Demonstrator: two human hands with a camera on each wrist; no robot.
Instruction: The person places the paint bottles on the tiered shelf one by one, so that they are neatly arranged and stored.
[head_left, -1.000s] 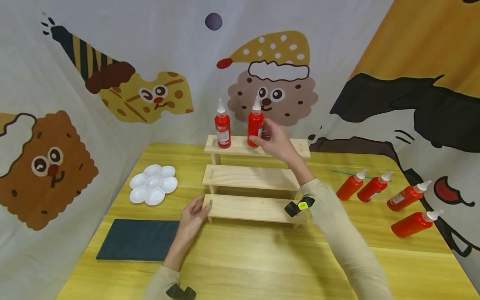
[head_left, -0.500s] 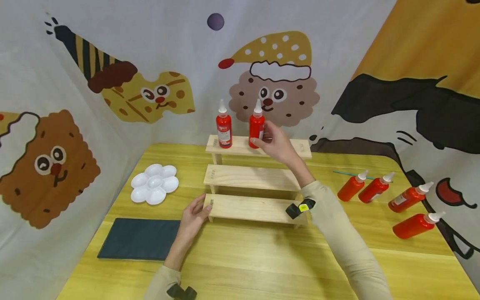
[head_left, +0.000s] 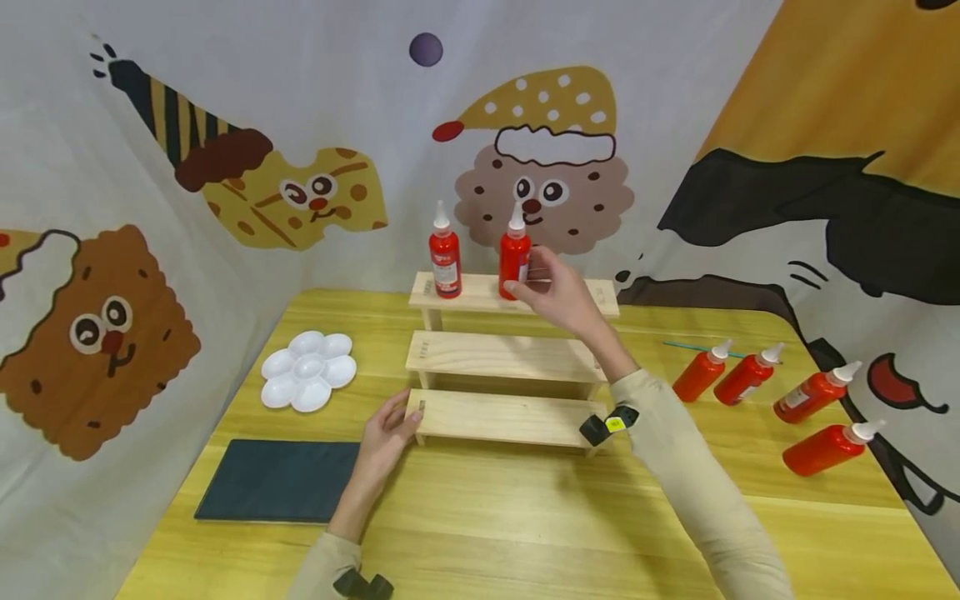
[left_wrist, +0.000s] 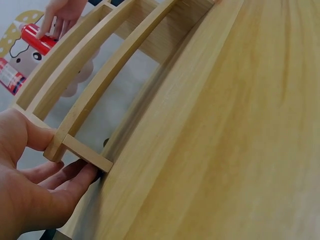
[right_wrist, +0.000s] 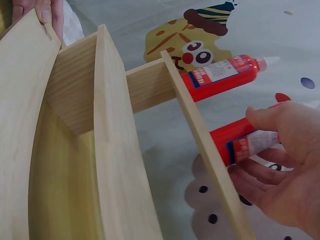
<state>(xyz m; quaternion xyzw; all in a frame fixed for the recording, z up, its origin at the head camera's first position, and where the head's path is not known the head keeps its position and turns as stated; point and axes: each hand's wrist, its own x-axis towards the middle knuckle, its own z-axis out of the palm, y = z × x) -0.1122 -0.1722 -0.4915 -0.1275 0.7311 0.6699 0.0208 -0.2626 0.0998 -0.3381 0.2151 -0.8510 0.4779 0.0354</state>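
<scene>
While the right hand point(head_left: 561, 300) grips one red bottle point(head_left: 513, 258) at the top tier of the wooden rack point(head_left: 502, 354), the head view shows a second bottle point(head_left: 446, 265) standing at its nine o'clock; I judge one placed and one nearly so, with four bottles point(head_left: 823, 450) left off the rack, on the bench point(head_left: 487, 517) toward three o'clock; against half a second ago, the gripped one sits slightly farther toward three o'clock, its spacing wider; the left wrist view shows the left hand point(left_wrist: 32, 195) pinching the lowest tier's end between thumb and fingers; the right wrist view shows thumb and bent fingers around the gripped bottle.
</scene>
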